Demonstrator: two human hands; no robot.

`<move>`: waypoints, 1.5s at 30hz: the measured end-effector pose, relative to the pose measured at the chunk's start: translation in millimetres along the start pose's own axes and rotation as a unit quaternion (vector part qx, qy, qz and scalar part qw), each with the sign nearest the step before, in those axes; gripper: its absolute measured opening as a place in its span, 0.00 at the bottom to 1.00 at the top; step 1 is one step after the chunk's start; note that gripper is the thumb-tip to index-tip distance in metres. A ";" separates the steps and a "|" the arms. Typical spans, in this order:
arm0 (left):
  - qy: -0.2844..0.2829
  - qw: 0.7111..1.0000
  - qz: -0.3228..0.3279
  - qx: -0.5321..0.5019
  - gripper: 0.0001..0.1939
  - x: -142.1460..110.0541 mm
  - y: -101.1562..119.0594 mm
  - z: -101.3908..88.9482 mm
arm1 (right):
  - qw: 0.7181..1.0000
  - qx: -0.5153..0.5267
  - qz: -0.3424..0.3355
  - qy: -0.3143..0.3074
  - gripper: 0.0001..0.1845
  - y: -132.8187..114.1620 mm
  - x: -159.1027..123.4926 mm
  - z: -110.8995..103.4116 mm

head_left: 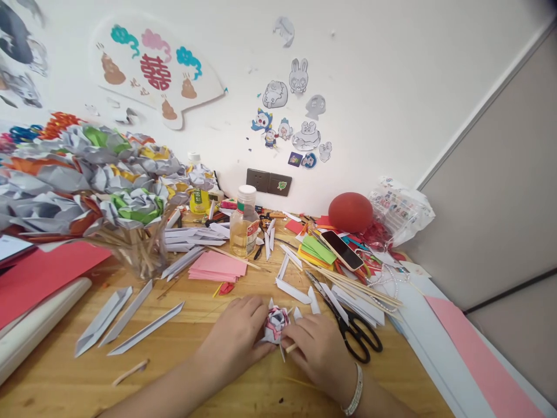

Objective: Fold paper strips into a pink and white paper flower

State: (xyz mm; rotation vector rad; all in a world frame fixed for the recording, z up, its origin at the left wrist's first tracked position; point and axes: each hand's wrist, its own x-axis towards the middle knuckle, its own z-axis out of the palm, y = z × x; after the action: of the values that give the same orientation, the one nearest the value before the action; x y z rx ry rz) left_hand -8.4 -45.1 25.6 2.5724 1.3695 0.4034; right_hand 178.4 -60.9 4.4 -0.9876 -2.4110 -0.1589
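The left hand (241, 325) pinches the left side of a paper flower (275, 326), maybe so it won't wobble. The right hand (319, 345) has its fingers squeezed together on the flower's right edge, perhaps to press the paper. A bit of wooden stick (291, 348) pokes out by those fingers. Right of the flower, the black-handled scissors (359, 337) have handles facing the person, so they look easy to grab. Pink paper squares (217, 266) sit in a pile past the flower, to its left.

Wooden table (187, 371), pink paper stack (217, 266), black-handled scissors (359, 337)
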 end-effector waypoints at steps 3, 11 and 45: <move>0.018 1.000 0.006 0.004 0.09 -0.9 -0.5 0.5 | 1.000 0.016 0.025 -0.009 0.12 2.4 -1.8 3.8; 0.040 0.994 0.067 -0.081 0.27 -0.4 -10.6 13.4 | 0.998 0.060 0.010 -0.026 0.12 5.9 -2.2 5.6; 0.036 0.991 0.069 -0.106 0.25 0.4 -8.5 15.7 | 0.999 -0.022 -0.028 0.018 0.16 -0.5 -2.3 7.4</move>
State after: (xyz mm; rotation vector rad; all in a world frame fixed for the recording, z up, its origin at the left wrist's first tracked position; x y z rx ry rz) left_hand -9.7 -40.8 8.3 2.5047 1.1062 0.6352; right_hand 176.3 -60.4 -3.0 -0.9293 -2.4140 -0.2496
